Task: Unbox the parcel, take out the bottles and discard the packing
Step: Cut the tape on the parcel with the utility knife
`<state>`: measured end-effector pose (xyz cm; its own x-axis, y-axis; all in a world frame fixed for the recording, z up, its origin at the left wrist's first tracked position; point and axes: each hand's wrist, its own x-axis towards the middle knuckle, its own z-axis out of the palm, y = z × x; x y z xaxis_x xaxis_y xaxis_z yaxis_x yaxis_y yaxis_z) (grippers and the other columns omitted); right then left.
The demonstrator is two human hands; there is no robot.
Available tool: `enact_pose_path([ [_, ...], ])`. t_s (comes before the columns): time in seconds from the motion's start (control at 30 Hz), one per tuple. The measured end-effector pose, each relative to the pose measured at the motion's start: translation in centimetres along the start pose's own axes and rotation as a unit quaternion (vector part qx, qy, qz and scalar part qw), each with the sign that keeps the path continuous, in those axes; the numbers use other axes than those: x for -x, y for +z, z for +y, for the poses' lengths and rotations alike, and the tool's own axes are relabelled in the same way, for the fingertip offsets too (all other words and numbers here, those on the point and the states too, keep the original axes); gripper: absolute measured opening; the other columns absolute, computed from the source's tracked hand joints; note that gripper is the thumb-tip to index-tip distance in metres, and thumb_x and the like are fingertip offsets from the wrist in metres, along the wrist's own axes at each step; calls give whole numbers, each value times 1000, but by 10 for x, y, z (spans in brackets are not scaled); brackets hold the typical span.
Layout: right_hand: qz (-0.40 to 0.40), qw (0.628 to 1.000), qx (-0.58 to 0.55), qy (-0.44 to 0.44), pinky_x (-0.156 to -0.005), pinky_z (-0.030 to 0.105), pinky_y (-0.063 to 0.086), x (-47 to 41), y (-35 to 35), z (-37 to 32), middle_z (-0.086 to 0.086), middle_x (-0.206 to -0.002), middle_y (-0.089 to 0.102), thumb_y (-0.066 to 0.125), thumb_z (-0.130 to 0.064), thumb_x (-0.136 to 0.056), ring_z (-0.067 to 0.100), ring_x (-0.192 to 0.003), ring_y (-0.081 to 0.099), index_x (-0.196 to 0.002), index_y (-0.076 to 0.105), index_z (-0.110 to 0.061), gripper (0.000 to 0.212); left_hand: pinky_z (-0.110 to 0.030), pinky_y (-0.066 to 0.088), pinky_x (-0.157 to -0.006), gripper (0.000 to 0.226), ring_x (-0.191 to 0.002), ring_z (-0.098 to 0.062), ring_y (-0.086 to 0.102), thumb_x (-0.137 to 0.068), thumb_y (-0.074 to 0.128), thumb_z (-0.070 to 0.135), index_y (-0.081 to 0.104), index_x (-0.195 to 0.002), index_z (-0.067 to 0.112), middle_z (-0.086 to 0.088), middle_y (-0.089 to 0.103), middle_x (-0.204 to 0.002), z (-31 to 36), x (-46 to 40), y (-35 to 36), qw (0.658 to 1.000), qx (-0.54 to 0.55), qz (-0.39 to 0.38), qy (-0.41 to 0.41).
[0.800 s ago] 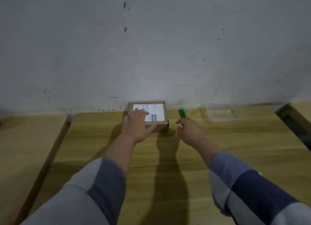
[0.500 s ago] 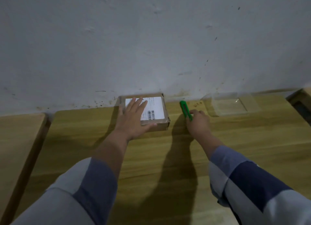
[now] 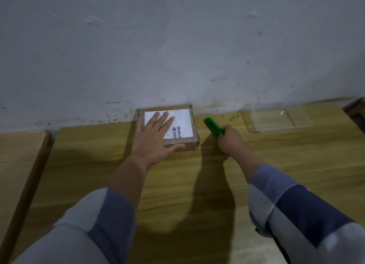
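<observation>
- Wooden table (image 3: 197, 175) pushed against a scuffed grey wall (image 3: 177, 46); dim light, hard shadows from both arms.
- Parcel (image 3: 177, 139): small, flat cardboard box at the far edge of the table, touching or nearly touching the wall, white label (image 3: 183, 121) on top, flaps closed.
- Left hand (image 3: 156, 137): flat on the lid, fingers (image 3: 167, 121) spread over the label, thumb on the near edge. Pressing down, not gripping.
- Right hand (image 3: 230, 140): closed around the rear of a green cutter (image 3: 212, 126) just right of the box, front end pointing away toward the wall. Blade out or not: cannot tell.
- Clear tray (image 3: 276, 119) further right, well apart from the box.
- Handling guess: light, stiff cardboard, likely to skate on smooth wood under a cut, so palm pressure on the lid is needed.
- Bottles inside unseen; possibly fragile, so shallow blade depth and seam only.
- Tape visible as a wrinkled bit at the near right corner; seam line itself not discernible under the label.
- Best hold: flat palm on top while cutting, fingers kept off the cut path. To move it, pinch the two short sides; lid probably flexes if squeezed mid-panel.
- Risk: cutter slipping toward the left thumb on the near edge.
</observation>
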<state>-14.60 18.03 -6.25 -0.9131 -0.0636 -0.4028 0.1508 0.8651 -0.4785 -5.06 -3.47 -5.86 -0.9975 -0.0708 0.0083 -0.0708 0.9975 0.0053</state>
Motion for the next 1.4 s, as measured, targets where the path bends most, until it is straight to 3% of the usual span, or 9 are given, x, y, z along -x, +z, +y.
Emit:
enact_pose_path([
  [0.1,-30,987,-153,42,-69,44,57,12,-5,-4,18,-113,62,46,-5,-93,31,-85,65,-131,37,-12,40,-56,-4,-117,103,-149,-12,-2,-66,1,90,6,-152,32,9,3,-161,3,5,-1,1000,-2,-6,1],
  [0.2,-80,945,-309,63,-58,36,54,32,-11,-4,15,-96,61,43,0,-94,21,-61,58,-134,32,-16,45,-58,-2,-117,101,-149,-13,-2,-69,2,89,6,-152,32,9,4,-161,9,17,-1,1000,-6,-5,1],
  [0.37,-177,904,-389,27,-76,37,48,68,-19,4,14,-109,46,45,18,-86,27,-91,48,-145,20,-27,79,-56,-2,-117,101,-149,-12,-3,-69,2,89,6,-152,32,10,2,-161,23,47,-1,1000,5,-10,-6],
  [0.43,-197,894,-403,2,-82,38,46,83,-23,9,13,-111,46,42,21,-85,25,-88,45,-147,19,-30,83,-56,-2,-117,101,-149,-12,-3,-68,2,89,7,-152,32,10,3,-161,29,60,-2,1000,6,-12,-6],
  [0.57,-172,902,-396,-18,-78,36,47,107,-26,24,9,-100,61,38,12,-93,16,-71,47,-149,20,-28,71,-55,-3,-117,100,-149,-13,-2,-70,5,89,8,-152,31,9,5,-161,40,82,-5,1000,9,-10,-8],
  [0.73,-102,919,-379,-33,-59,30,42,130,-20,35,2,-79,59,40,-3,-98,12,-59,41,-148,23,-31,60,-53,-8,-116,102,-148,-12,-6,-67,-1,88,4,-152,32,9,1,-161,47,95,-7,1000,9,-17,-16],
  [0.93,-7,968,-238,-79,-59,38,53,144,-16,32,2,-79,67,46,-14,-97,15,-53,52,-143,34,-33,51,-54,-12,-116,103,-148,-13,-9,-66,-5,88,1,-152,32,8,-3,-161,47,93,-7,999,7,-33,-19],
  [1.17,34,983,-133,-125,-74,48,58,154,-11,7,8,-121,63,42,-21,-97,25,-85,62,-143,35,-29,47,-54,-9,-116,107,-148,-13,-10,-61,-5,90,-2,-152,32,9,-5,-161,48,94,-6,999,0,-35,-23],
  [1.4,51,988,-84,-116,-68,34,51,161,-3,2,12,-116,65,42,-20,-97,29,-93,65,-144,33,-28,49,-54,-7,-117,101,-148,-13,-8,-67,6,87,1,-152,32,9,-3,-161,49,94,-7,999,13,-32,-24],
])
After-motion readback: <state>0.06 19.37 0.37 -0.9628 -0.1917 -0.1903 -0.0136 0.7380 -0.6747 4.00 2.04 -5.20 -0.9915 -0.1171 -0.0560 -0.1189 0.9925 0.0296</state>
